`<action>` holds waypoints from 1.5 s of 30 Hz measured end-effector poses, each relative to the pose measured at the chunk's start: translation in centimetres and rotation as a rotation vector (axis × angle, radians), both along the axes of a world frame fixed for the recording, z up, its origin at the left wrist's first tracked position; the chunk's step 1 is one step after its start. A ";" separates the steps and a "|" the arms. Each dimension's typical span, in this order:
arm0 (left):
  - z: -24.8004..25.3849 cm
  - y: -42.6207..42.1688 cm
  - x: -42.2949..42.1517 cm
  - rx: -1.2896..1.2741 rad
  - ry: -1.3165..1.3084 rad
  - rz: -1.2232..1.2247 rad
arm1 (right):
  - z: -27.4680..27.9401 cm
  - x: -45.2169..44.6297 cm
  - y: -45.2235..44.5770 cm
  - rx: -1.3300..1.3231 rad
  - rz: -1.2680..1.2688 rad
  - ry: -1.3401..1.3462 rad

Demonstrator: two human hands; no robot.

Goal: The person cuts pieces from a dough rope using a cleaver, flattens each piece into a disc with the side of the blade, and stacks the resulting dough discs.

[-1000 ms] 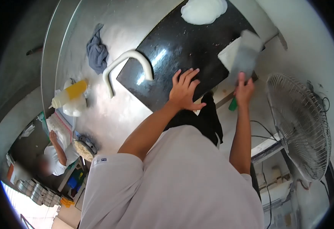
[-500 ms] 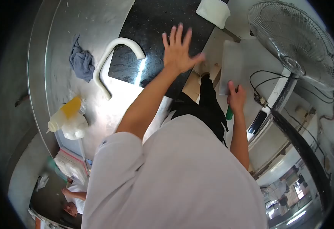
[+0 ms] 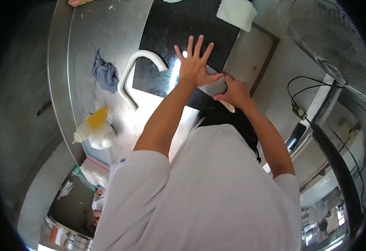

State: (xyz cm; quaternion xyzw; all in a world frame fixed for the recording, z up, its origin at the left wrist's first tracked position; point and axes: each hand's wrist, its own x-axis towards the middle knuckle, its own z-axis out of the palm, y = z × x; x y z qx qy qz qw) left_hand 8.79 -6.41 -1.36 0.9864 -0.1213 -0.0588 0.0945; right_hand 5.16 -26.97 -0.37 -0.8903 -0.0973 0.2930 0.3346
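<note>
My left hand (image 3: 196, 72) is spread flat, palm down, over the black board (image 3: 166, 35), its thumb reaching toward my right hand. My right hand (image 3: 236, 93) closes on a wide, flat grey metal blade (image 3: 213, 87) at the board's near edge; its handle is hidden. The blade lies partly beneath my left hand's thumb side. Left of the hands, a smooth white rope of what looks like dough (image 3: 127, 77) curves from the board onto the steel table (image 3: 107, 25).
A grey-blue cloth (image 3: 105, 75) lies on the left. Nearer are a squeeze bottle (image 3: 91, 124) with yellow content and a white bag (image 3: 101, 137). A white folded slab (image 3: 236, 14) rests at the board's far right corner. Right stand a wire fan (image 3: 329, 42) and cables (image 3: 298, 111).
My right hand has come up and left from beside my leg to the board, bringing the blade next to my left hand. My left hand stays spread. The view has shifted slightly.
</note>
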 end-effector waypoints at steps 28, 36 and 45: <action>-1.2 -2.1 3.7 -0.132 0.010 -0.405 | -2.6 -2.0 -1.5 0.126 0.004 -0.609; 2.4 -3.0 8.9 -0.008 -0.320 0.005 | -1.9 8.8 -3.8 0.133 0.229 -0.282; 0.8 -3.9 7.2 -0.011 -0.048 -0.051 | -1.8 8.9 -5.9 0.017 0.339 -0.035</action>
